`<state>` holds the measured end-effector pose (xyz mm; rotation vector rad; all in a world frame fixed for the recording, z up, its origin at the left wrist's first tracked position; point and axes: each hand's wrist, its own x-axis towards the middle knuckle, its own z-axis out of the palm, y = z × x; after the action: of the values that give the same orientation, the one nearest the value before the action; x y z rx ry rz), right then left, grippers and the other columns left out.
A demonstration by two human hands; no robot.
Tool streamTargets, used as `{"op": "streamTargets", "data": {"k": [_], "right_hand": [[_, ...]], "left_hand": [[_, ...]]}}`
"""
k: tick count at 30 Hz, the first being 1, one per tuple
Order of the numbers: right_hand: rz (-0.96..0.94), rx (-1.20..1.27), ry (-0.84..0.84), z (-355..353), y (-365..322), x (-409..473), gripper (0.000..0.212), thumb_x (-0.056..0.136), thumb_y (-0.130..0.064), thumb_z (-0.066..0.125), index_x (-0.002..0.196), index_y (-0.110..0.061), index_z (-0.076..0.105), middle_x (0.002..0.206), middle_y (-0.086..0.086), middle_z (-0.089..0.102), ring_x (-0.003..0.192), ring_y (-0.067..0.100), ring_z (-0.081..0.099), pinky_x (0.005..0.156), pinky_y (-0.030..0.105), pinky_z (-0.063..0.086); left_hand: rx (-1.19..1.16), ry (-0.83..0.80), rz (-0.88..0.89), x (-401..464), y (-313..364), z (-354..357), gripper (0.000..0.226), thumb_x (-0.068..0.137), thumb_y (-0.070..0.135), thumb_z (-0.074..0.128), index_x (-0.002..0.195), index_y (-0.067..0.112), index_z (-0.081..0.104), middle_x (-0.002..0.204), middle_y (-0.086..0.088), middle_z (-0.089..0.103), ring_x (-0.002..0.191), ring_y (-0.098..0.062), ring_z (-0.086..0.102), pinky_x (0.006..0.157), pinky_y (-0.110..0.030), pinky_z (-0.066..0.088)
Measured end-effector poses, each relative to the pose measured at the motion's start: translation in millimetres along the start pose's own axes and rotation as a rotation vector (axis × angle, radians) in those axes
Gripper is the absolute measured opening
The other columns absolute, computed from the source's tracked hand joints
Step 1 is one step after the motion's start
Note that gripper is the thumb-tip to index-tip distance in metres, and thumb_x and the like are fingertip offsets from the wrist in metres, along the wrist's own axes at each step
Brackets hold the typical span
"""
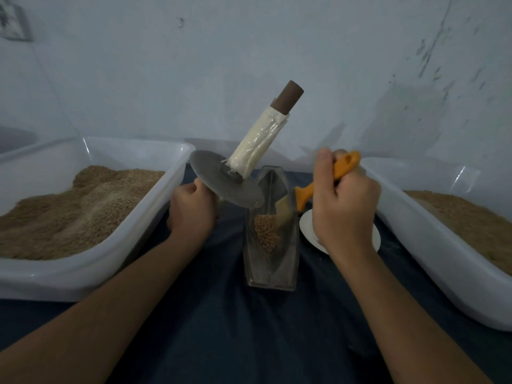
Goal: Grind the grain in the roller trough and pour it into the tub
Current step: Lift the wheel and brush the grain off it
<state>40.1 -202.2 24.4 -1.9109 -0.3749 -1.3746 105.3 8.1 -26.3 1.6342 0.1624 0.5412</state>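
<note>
Little of the grain looks ground: whole kernels are heaped in the roller trough between two grain-filled tubs. The roller wheel is gripped, lifted aside, by the left hand; an orange-handled brush is clasped by the right hand. Grinding and pouring appear outstanding.

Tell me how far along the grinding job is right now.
Early in this batch. Done: a small heap of whole-looking grain sits in the roller trough. In hand: the left hand holds the roller wheel lifted and tilted beside the trough, while the right hand grips an orange-handled brush with its bristles in the trough. Left: rolling the wheel over this grain and pouring it into a tub.
</note>
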Motion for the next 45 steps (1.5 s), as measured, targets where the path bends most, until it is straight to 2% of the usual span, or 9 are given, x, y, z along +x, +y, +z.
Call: {"op": "streamTargets", "data": {"k": [7,13,19,23,26,34,38,42,45], "right_hand": [[0.001,-0.033,-0.123,5,11,-10,0.047,0.107,-0.024,0.054,0.064,-0.007,0.043,0.048,0.001,0.039,0.043,0.020,0.042,0.046,0.043,0.038],[-0.002,0.027,-0.081,3,11,-5,0.047,0.107,-0.027,0.055,0.065,-0.010,0.044,0.049,-0.004,0.039,0.044,0.020,0.044,0.045,0.024,0.033],[0.027,-0.002,-0.187,6,13,-11,0.050,0.104,-0.028,0.059,0.060,-0.010,0.044,0.047,-0.005,0.037,0.045,0.017,0.042,0.048,0.021,0.030],[0.095,0.054,-0.076,1,6,-3,0.050,0.105,-0.032,0.056,0.063,-0.008,0.046,0.047,0.001,0.043,0.043,0.018,0.048,0.044,0.035,0.040],[0.144,0.143,-0.041,0,1,-1,0.051,0.105,-0.035,0.057,0.065,-0.004,0.052,0.050,0.010,0.052,0.048,0.029,0.058,0.048,0.046,0.047],[0.140,0.040,-0.170,2,3,-6,0.054,0.104,-0.028,0.058,0.056,-0.005,0.047,0.046,0.008,0.050,0.042,0.024,0.052,0.048,0.044,0.043],[0.118,-0.018,-0.143,-4,5,-1,0.053,0.103,-0.024,0.058,0.056,-0.006,0.042,0.044,0.008,0.042,0.040,0.023,0.043,0.046,0.044,0.038],[0.131,0.037,-0.086,-6,2,3,0.052,0.104,-0.028,0.058,0.058,-0.007,0.046,0.046,0.007,0.049,0.042,0.023,0.053,0.045,0.043,0.042],[0.132,0.064,-0.143,-2,-2,-1,0.052,0.104,-0.030,0.057,0.057,-0.008,0.049,0.047,0.007,0.053,0.042,0.021,0.055,0.047,0.041,0.045]], "left_hand": [[0.003,0.011,-0.006,-2,3,1,0.036,0.084,0.045,0.047,0.065,0.017,0.059,0.062,-0.018,0.063,0.059,-0.028,0.059,0.064,-0.052,0.052],[-0.009,-0.006,-0.009,-2,3,1,0.033,0.085,0.041,0.049,0.064,0.016,0.056,0.060,-0.012,0.058,0.059,-0.028,0.054,0.063,-0.045,0.044],[-0.002,-0.011,-0.010,-1,2,1,0.035,0.087,0.040,0.049,0.061,0.017,0.054,0.059,-0.013,0.059,0.059,-0.029,0.057,0.063,-0.047,0.046],[0.009,0.000,-0.016,-2,3,0,0.035,0.086,0.043,0.048,0.065,0.016,0.056,0.064,-0.020,0.060,0.062,-0.030,0.057,0.065,-0.050,0.048],[0.008,0.007,-0.005,-3,4,1,0.037,0.088,0.043,0.047,0.066,0.016,0.057,0.064,-0.019,0.062,0.061,-0.031,0.058,0.066,-0.047,0.048],[0.000,-0.005,0.025,-3,3,1,0.035,0.087,0.042,0.046,0.067,0.016,0.057,0.063,-0.016,0.058,0.059,-0.027,0.055,0.063,-0.044,0.044],[0.018,-0.009,0.026,-2,0,1,0.033,0.087,0.038,0.048,0.064,0.015,0.057,0.062,-0.020,0.060,0.058,-0.028,0.054,0.063,-0.047,0.045],[0.028,-0.006,0.022,-1,0,1,0.032,0.087,0.038,0.048,0.064,0.016,0.055,0.063,-0.021,0.059,0.058,-0.027,0.053,0.063,-0.046,0.044],[0.008,-0.005,0.014,-2,0,2,0.032,0.086,0.038,0.048,0.063,0.017,0.055,0.058,-0.012,0.058,0.057,-0.026,0.054,0.062,-0.045,0.044]]}}
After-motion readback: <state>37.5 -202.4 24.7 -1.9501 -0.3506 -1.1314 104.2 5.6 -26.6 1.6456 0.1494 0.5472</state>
